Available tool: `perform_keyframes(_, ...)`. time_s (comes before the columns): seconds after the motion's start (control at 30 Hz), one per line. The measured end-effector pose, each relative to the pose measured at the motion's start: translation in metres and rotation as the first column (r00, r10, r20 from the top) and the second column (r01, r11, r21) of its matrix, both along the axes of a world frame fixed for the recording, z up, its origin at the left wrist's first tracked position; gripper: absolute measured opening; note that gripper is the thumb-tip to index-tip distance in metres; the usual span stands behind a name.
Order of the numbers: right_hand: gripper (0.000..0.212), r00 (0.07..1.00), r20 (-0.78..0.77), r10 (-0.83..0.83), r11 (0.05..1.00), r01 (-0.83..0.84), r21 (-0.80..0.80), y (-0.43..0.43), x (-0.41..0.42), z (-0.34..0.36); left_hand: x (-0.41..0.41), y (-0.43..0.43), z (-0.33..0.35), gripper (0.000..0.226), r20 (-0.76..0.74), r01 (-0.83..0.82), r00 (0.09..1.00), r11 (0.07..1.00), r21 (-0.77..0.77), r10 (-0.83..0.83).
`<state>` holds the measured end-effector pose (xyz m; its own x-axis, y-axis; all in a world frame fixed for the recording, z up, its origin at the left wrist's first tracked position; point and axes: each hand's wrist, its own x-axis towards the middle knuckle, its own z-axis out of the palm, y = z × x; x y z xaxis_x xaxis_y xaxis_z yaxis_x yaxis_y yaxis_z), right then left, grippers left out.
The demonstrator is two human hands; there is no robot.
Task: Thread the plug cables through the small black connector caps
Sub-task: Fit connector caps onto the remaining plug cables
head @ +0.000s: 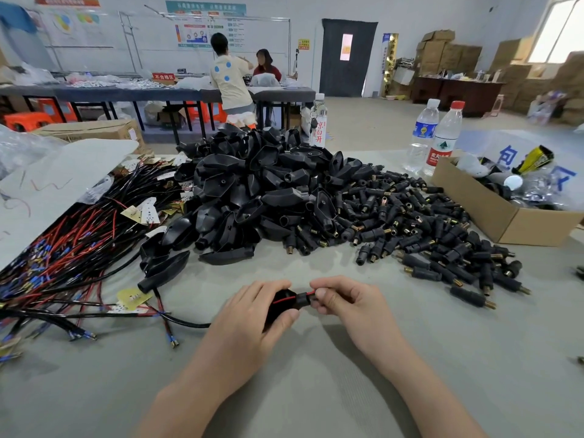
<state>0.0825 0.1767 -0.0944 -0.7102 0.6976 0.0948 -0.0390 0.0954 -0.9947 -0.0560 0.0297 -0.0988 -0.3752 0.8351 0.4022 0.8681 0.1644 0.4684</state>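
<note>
Cable (189,324): black sheath, runs in from left to left hand (252,314); red wire (284,300) emerges from plug shell (278,311) gripped there.
Small cap (305,299): black, on red wire, pinched in right hand (341,301) fingertips.
Spare cables (79,248): tangled red-and-black heap, blue terminals, far left.
Spare caps (426,235): black, brass-ended, loose heap, right of centre.

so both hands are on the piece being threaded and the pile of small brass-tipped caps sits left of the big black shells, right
Not left: in the head view the pile of small brass-tipped caps sits right of the big black shells. Both hands are on the piece: the left hand grips it, the right hand pinches its end.
</note>
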Motion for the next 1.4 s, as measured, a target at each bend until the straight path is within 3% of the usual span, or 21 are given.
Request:
perform_keyframes(0.43, 0.013, 0.960, -0.101, -0.260, 0.918, 0.214, -0.334, 0.030, 0.013, 0.009, -0.011, -0.003, 0.002, 0.041, 0.006, -0.123, 0.992, 0.992, -0.023, 0.123)
perform_keyframes(0.63, 0.014, 0.923, -0.058, -0.381, 0.883, 0.345, -0.318, 0.036, 0.018, 0.005, -0.011, -0.005, 0.003, 0.037, -0.045, -0.176, 0.984, 0.984, -0.038, 0.174)
perform_keyframes(0.87, 0.015, 0.785, -0.120, -0.608, 0.754, 0.523, -0.396, 0.056, 0.031, 0.004, -0.013, -0.006, 0.003, 0.042, -0.073, -0.204, 0.977, 0.977, -0.058, 0.200)
perform_keyframes(1.4, 0.020, 0.726, -0.134, -0.675, 0.695, 0.563, -0.448, 0.060, 0.034, 0.007, -0.011, -0.005, 0.007, 0.044, -0.005, -0.205, 0.979, 0.978, -0.036, 0.205)
